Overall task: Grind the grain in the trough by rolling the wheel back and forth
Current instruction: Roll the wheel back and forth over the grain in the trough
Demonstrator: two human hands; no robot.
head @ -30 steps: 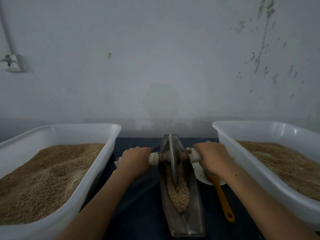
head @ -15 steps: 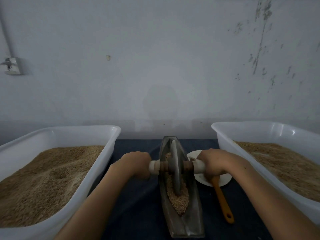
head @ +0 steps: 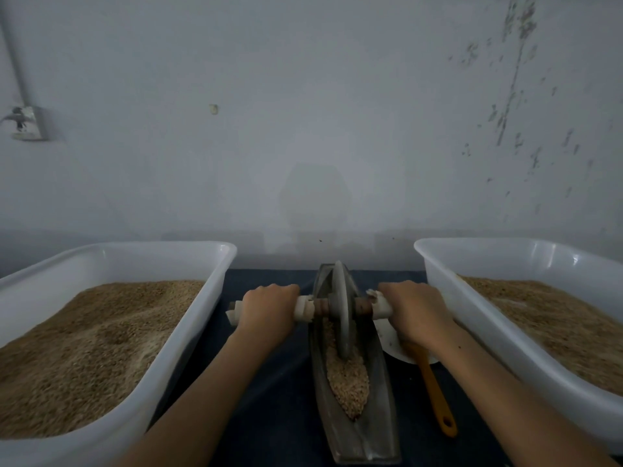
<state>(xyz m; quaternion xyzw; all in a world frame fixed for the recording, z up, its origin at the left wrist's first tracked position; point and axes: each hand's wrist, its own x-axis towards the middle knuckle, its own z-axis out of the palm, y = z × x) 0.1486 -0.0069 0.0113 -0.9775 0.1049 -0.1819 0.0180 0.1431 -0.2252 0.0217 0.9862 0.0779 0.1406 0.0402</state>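
Both fists are wrapped tight round the axle: the left hand (head: 268, 311) and the right hand (head: 416, 311) either side of the wheel (head: 340, 308), which stands upright in the trough (head: 377, 412) at the desk's middle, its rim in the grain (head: 347, 382).

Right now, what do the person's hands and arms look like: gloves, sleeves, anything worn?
Both are bare. The left hand and right hand wear no gloves, and no rings or watch show. The forearms are uncovered to the picture's bottom edge; no sleeve is in view.
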